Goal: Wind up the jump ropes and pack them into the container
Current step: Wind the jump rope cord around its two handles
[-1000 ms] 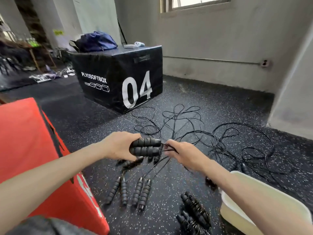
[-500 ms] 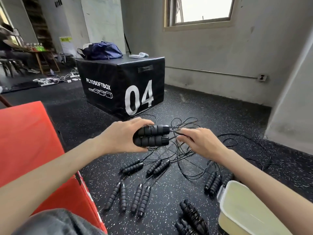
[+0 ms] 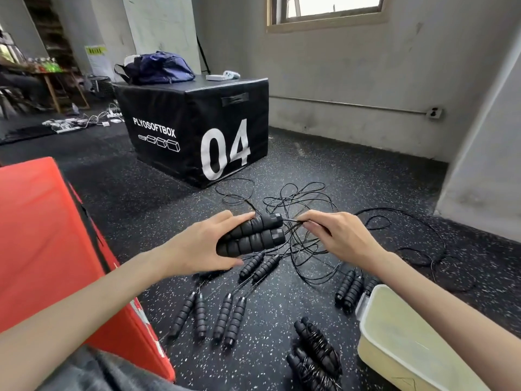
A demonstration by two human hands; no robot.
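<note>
My left hand (image 3: 197,246) grips a pair of black foam jump rope handles (image 3: 253,235) side by side, held level above the floor. My right hand (image 3: 338,238) pinches the thin black cord (image 3: 293,221) where it leaves the handle ends. Loose cord (image 3: 298,198) lies tangled on the speckled floor beyond my hands. Several more handle pairs (image 3: 214,317) lie on the floor below. Two wound ropes (image 3: 315,351) rest beside the cream container (image 3: 400,345) at the lower right.
A red padded box (image 3: 48,244) stands close on my left. A black plyo box (image 3: 197,131) marked 04 sits ahead with a blue bag (image 3: 158,67) on top. Grey walls close off the right and back. Another handle pair (image 3: 348,289) lies by the container's corner.
The view has tilted up and both hands with the handles have risen away from the floor. My right hand has slid closer to the handle ends along the cord.
</note>
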